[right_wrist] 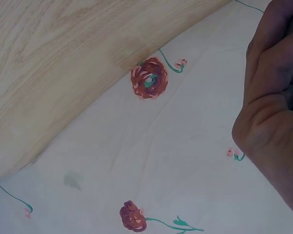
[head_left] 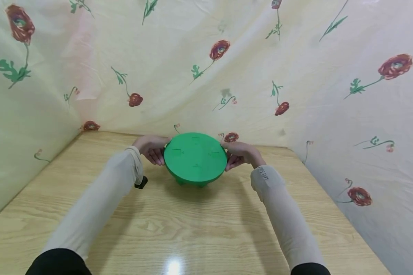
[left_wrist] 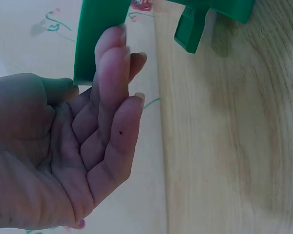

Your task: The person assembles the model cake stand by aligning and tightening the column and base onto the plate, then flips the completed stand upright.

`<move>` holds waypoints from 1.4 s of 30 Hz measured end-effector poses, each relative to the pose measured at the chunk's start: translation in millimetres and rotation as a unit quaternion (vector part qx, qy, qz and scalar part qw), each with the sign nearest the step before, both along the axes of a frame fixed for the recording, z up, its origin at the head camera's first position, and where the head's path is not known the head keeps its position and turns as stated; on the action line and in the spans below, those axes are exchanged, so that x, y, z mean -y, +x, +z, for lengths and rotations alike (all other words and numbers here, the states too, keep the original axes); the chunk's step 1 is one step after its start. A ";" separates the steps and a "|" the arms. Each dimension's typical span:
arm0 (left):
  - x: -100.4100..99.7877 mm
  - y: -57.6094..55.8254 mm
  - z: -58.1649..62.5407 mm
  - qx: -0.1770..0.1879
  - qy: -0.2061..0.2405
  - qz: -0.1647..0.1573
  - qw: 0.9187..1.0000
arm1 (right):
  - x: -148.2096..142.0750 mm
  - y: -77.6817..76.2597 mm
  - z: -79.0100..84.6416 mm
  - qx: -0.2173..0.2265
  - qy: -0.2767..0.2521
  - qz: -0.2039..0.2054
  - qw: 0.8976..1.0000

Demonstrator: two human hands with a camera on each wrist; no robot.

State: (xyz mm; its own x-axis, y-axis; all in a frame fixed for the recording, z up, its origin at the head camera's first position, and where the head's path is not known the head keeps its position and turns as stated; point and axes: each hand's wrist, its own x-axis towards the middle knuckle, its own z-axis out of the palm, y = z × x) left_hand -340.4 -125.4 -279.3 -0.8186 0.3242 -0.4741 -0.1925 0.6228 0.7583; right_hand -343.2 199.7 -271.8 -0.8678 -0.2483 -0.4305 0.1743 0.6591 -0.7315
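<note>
A green round-topped, table-like piece [head_left: 196, 162] with short stubby legs is held between both hands in the head view, its top tilted toward me. Faint rectangular marks show on its flat top. My left hand [head_left: 153, 149] pinches the left rim, thumb on one side and fingers on the other; the left wrist view shows that hand [left_wrist: 100, 117] around the rim, with one green leg [left_wrist: 191, 29] beyond. On the opposite rim, my right hand [head_left: 241, 153] grips with bent fingers. In the right wrist view only part of that hand [right_wrist: 273, 102] shows, and its fingertips are hidden.
A light wood-grain table [head_left: 179, 229] lies beneath, with shadows of the arms and the green piece on it. Flower-patterned sheeting [head_left: 172, 76] rises behind the table and along both sides. A small black object [head_left: 141, 182] sits at the left wrist.
</note>
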 end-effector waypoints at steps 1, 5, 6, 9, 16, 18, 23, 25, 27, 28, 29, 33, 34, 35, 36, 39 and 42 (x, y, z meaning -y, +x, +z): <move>0.2 -0.8 -1.9 -0.004 0.000 0.001 1.000 | 0.6 -0.9 -0.8 -0.001 0.000 0.001 1.000; -1.1 -3.8 -7.7 -0.010 -0.005 0.005 1.000 | 2.5 -5.5 -5.6 -0.002 -0.003 -0.007 1.000; -1.3 -4.1 -8.5 -0.010 -0.006 0.005 1.000 | 2.7 -6.6 -7.1 -0.003 -0.001 -0.006 1.000; -1.8 -4.9 -10.1 -0.010 -0.002 0.009 1.000 | 3.3 -8.3 -10.1 -0.005 0.002 -0.013 1.000; -0.1 -4.9 -13.3 -0.014 0.011 0.012 1.000 | 4.1 -6.7 -12.4 -0.019 0.007 -0.013 1.000; 0.4 -5.0 -13.9 -0.015 0.014 0.010 1.000 | 4.4 -6.2 -13.1 -0.021 0.007 -0.016 1.000; 2.3 -4.2 -13.6 -0.014 0.024 0.008 1.000 | 5.1 -5.8 -13.8 -0.025 0.006 -0.016 1.000; 2.9 -4.3 -13.3 -0.011 0.028 0.009 1.000 | 5.1 -5.8 -13.5 -0.025 0.006 -0.015 1.000; 3.2 -4.6 -13.1 -0.009 0.031 0.011 0.999 | 4.8 -6.0 -13.7 -0.024 0.004 -0.017 1.000; 3.2 -4.7 -13.0 -0.008 0.032 0.013 0.999 | 4.8 -6.1 -13.8 -0.024 0.003 -0.018 1.000; 3.1 -4.7 -12.8 -0.007 0.034 0.014 0.999 | 4.5 -6.4 -14.3 -0.024 0.002 -0.019 1.000; 2.9 -4.4 -12.1 -0.004 0.037 0.016 0.999 | 4.3 -6.4 -14.5 -0.028 0.001 -0.023 0.999; 3.0 -4.4 -12.1 -0.003 0.038 0.017 0.999 | 4.0 -6.5 -14.7 -0.030 0.002 -0.022 0.999; 3.0 -4.4 -12.1 -0.003 0.039 0.016 0.999 | 4.1 -6.2 -14.6 -0.032 0.001 -0.023 0.999; 3.0 -4.5 -12.2 -0.002 0.039 0.016 0.999 | 4.0 -6.1 -14.6 -0.033 0.000 -0.024 0.999; 3.2 -4.5 -12.7 -0.001 0.041 0.015 0.999 | 4.5 -5.3 -14.9 -0.035 -0.003 -0.026 0.999; 3.5 -4.3 -13.7 0.000 0.040 0.013 0.999 | 5.4 -4.2 -15.1 -0.035 -0.006 -0.029 0.999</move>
State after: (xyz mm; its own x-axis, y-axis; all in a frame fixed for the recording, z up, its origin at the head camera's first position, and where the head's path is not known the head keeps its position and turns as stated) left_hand -344.7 -128.8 -292.9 -0.8278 0.3393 -0.4468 -0.2074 0.5549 0.8056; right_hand -347.4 194.3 -286.9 -0.9088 -0.2011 -0.3655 0.1605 0.6402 -0.7513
